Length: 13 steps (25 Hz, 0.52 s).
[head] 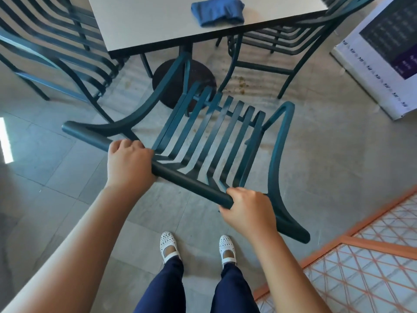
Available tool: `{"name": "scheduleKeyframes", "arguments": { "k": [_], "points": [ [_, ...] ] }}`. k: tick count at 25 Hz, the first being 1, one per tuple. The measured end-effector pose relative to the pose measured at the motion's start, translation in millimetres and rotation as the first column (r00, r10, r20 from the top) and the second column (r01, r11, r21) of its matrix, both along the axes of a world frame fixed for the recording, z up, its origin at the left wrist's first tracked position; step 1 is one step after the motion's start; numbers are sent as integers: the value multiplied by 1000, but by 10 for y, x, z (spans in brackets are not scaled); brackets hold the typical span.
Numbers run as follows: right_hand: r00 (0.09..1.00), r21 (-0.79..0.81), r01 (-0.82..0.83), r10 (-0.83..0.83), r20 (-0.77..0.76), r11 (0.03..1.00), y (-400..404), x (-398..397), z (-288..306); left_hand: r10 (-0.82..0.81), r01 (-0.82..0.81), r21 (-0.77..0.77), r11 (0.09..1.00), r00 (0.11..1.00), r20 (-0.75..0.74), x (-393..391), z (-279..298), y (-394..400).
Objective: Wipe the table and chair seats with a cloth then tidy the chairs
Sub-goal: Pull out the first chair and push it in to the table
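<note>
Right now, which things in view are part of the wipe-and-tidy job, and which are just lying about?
Part of the job:
- near chair, top rail gripped by left hand and right hand
- blue cloth on the table
- left chair and right chair at the table

Just lying about:
- printed board at right
- orange grid panel at lower right

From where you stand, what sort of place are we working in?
Probably a café or canteen seating area. A pedestal table has matching slatted metal chairs around it, including the chair gripped by the left hand and right hand, and a printed sign board stands on the tiled floor.
</note>
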State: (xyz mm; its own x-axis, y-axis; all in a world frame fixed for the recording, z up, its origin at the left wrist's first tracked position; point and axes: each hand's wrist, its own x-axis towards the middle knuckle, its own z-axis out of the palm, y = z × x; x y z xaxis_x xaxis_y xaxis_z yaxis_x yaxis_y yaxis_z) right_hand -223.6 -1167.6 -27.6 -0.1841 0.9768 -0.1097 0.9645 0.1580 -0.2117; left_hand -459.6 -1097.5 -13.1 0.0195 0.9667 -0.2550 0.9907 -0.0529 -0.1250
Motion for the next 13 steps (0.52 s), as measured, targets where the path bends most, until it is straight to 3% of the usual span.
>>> {"name": "scheduleKeyframes", "arguments": {
  "k": [13],
  "points": [
    [961,-87,-277,273,-47,957,118,1738,19,315,-314,-103,944,949,-7,1552,48,-937]
  ]
}}
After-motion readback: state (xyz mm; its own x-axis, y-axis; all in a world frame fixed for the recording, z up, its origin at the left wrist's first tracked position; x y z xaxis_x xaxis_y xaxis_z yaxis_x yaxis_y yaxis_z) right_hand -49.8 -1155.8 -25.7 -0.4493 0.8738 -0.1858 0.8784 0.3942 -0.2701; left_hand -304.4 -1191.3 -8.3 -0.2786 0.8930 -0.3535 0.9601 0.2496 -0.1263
